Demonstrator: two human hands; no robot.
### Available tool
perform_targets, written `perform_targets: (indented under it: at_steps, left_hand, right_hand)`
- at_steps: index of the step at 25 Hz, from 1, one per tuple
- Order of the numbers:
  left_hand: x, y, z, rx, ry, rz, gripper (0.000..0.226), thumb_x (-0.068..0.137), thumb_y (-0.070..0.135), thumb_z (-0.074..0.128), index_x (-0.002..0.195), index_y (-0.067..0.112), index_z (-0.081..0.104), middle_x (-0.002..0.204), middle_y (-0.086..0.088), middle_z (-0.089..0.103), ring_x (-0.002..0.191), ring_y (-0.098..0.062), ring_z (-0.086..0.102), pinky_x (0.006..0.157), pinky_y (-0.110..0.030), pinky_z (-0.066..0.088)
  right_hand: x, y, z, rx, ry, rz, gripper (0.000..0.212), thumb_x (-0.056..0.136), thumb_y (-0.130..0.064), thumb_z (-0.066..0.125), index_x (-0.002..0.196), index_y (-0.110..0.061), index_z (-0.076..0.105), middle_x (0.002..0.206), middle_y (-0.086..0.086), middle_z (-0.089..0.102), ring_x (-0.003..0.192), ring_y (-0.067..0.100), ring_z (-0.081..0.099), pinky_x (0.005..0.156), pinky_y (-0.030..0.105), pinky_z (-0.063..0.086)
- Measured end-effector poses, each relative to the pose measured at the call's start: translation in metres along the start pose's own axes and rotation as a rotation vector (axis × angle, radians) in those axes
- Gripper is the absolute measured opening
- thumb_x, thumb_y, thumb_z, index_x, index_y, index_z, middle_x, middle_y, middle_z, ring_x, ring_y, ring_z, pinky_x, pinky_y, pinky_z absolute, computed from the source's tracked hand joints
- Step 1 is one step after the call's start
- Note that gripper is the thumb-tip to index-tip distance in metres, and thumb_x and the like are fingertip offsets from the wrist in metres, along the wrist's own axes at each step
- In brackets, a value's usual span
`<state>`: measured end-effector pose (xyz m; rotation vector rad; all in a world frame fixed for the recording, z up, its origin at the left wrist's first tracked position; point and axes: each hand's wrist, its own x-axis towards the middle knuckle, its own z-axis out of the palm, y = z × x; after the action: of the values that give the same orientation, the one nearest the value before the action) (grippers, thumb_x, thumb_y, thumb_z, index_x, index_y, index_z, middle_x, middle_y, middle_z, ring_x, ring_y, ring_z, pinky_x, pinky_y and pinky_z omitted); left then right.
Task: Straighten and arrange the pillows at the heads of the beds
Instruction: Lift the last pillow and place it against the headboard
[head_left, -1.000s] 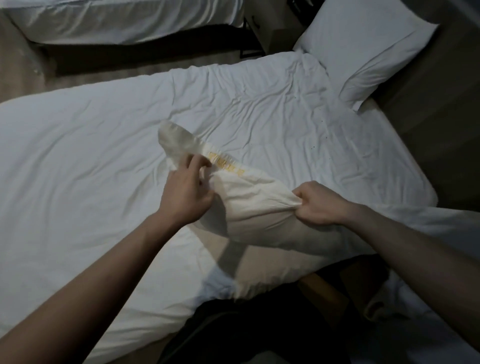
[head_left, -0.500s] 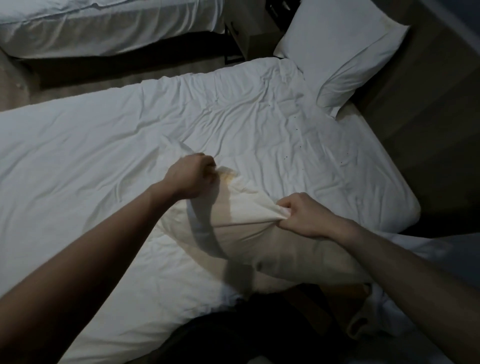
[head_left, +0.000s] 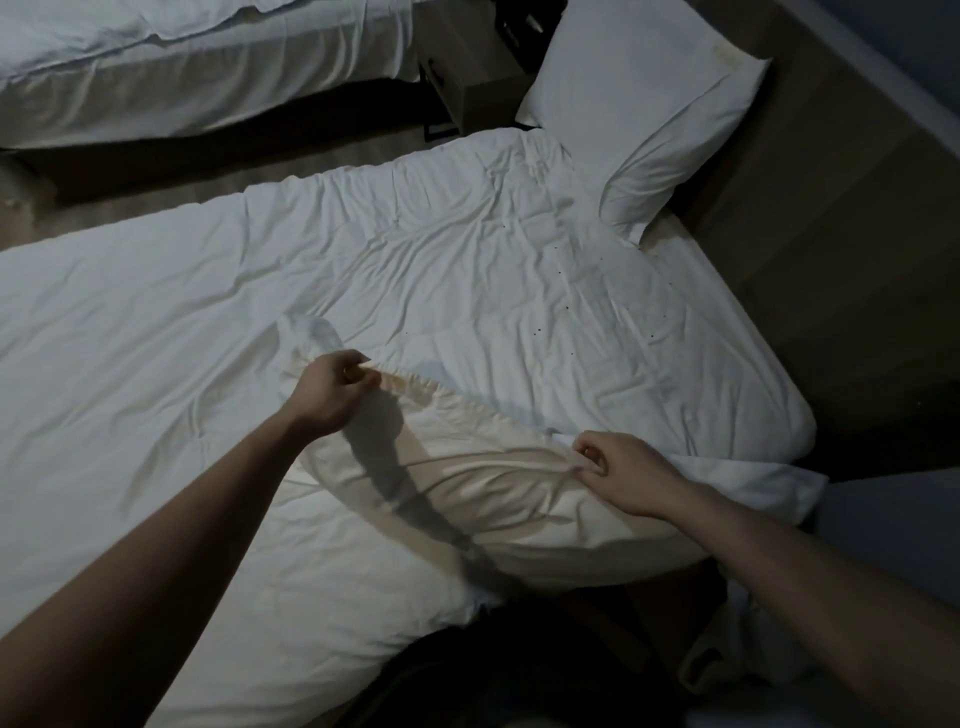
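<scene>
Now, your left hand (head_left: 332, 389): pinched the pillow's (head_left: 498, 499) gathered edge.
Right hand (head_left: 621, 478): gripped its cover.
Pillow: lay on the bed (head_left: 156, 322).
Second pillow (head_left: 639, 119): at the head.

Dim, soft-focus (wide-angle edge warp)

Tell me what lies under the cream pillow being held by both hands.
The cream pillow, gripped by the left hand and right hand, rests on the wrinkled white duvet. The duvet directly beneath it is covered.
</scene>
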<state>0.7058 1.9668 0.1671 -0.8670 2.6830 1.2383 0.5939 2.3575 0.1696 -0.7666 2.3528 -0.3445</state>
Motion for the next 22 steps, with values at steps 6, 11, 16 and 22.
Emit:
perform_targets:
  at_steps: [6, 11, 16, 22]
  left_hand:
    - [0.008, 0.014, -0.01, 0.081, 0.041, 0.153, 0.009, 0.095, 0.014, 0.063, 0.09, 0.009, 0.068, 0.086, -0.008, 0.068, 0.082, -0.031, 0.067, 0.072, -0.037, 0.051]
    - [0.031, 0.038, -0.018, 0.096, 0.143, 0.247, 0.01, 0.091, 0.012, 0.062, 0.085, 0.007, 0.069, 0.09, -0.009, 0.063, 0.082, -0.03, 0.063, 0.072, -0.04, 0.051]
    - [0.061, 0.086, -0.018, 0.1, 0.173, 0.291, 0.01, 0.093, 0.014, 0.06, 0.084, 0.011, 0.062, 0.092, -0.009, 0.059, 0.085, -0.03, 0.057, 0.074, -0.036, 0.043]
    - [0.118, 0.169, 0.017, 0.175, 0.11, 0.363, 0.017, 0.097, 0.017, 0.058, 0.093, 0.003, 0.067, 0.102, -0.02, 0.065, 0.094, -0.038, 0.061, 0.073, -0.033, 0.038]
  right_hand:
    - [-0.017, -0.005, 0.002, -0.013, 0.22, 0.071, 0.029, 0.105, -0.035, 0.052, 0.08, -0.021, 0.052, 0.083, -0.001, 0.06, 0.09, 0.028, 0.059, 0.078, 0.041, 0.039]
    - [-0.03, -0.014, -0.031, 0.227, 0.34, 0.123, 0.038, 0.108, -0.033, 0.048, 0.075, -0.015, 0.045, 0.07, 0.005, 0.057, 0.069, 0.021, 0.056, 0.069, 0.041, 0.043]
    - [-0.041, -0.011, -0.064, 0.339, 0.435, 0.087, 0.039, 0.107, -0.031, 0.052, 0.074, -0.01, 0.046, 0.068, 0.006, 0.05, 0.064, 0.011, 0.046, 0.064, 0.029, 0.037]
    - [-0.04, 0.044, -0.12, 0.434, 0.55, 0.137, 0.043, 0.106, -0.029, 0.056, 0.067, -0.017, 0.042, 0.058, -0.009, 0.038, 0.054, 0.004, 0.039, 0.059, 0.03, 0.03]
